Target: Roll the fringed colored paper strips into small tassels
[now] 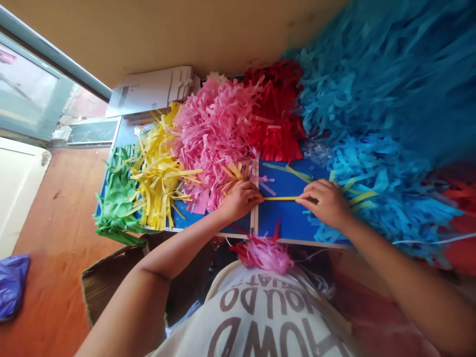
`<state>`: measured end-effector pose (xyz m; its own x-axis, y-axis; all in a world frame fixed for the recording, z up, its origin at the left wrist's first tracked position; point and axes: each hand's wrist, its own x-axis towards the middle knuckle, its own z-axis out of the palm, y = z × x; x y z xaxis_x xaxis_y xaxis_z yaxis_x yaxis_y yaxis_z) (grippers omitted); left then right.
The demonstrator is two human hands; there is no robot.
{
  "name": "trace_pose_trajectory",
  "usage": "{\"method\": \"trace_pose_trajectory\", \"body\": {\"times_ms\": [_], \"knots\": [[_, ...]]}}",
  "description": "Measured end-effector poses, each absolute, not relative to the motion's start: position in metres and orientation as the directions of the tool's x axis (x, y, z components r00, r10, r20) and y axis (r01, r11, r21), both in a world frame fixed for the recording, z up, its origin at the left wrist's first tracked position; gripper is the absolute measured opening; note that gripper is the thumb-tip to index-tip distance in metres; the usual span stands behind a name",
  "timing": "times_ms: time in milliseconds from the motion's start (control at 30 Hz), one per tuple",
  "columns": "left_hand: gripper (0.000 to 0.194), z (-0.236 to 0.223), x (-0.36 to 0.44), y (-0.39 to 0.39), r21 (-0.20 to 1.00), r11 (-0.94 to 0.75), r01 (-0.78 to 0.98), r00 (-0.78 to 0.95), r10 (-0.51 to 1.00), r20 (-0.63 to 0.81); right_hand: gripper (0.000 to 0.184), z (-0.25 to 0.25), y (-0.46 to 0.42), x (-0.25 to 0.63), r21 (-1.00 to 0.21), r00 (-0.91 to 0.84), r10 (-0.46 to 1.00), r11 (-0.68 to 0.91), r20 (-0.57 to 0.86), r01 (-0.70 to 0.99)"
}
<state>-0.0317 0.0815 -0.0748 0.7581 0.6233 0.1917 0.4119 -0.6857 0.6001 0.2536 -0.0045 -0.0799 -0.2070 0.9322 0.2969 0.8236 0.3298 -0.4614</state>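
Observation:
A narrow yellow paper strip (pixel 280 199) is stretched level between my two hands, just over the blue tabletop (pixel 286 220). My left hand (pixel 240 199) pinches one end, with yellow fringe (pixel 233 172) fanning out behind its fingers. The other end is pinched in my right hand (pixel 327 202), and yellow-green fringe (pixel 359 197) sticks out past it. Beside my left hand lies a heap of pink tissue fringe (pixel 219 134). Light blue fringe (pixel 383 173) piles up around my right hand. A pink and red tassel (pixel 266 253) rests at my lap by the table edge.
Yellow fringe (pixel 158 183) and green fringe (pixel 121 188) cover the table's left end. Red fringe (pixel 277 114) lies at the back, near stacked white cardboard (pixel 152 89). A large blue fringe mass (pixel 390 79) hangs at right. An open cardboard box (pixel 107 282) stands below the table.

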Motion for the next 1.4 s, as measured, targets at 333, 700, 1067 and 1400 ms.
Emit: {"method": "trace_pose_trajectory", "body": {"times_ms": [333,700,1067,1400], "knots": [[0.014,-0.051,-0.014,0.069,0.325,-0.627,0.708,0.664,0.748,-0.001,0.014,-0.067,0.007,0.244,-0.422,-0.107,0.994,0.109,0.028,0.9],[0.017,-0.063,-0.004,0.061,0.037,-0.914,0.404,0.874,0.397,0.281,0.022,-0.048,0.002,0.205,-0.103,-0.466,0.852,0.5,0.24,0.86],[0.017,-0.009,-0.021,0.054,0.057,-0.946,0.318,0.764,0.292,0.575,0.024,0.007,-0.005,0.196,-0.785,-0.207,0.972,0.214,0.112,0.581],[0.011,0.055,-0.03,0.014,0.367,-0.907,0.207,0.5,0.421,0.757,0.035,0.046,-0.024,0.161,-0.923,-0.244,0.946,-0.276,-0.211,-0.268]]}}
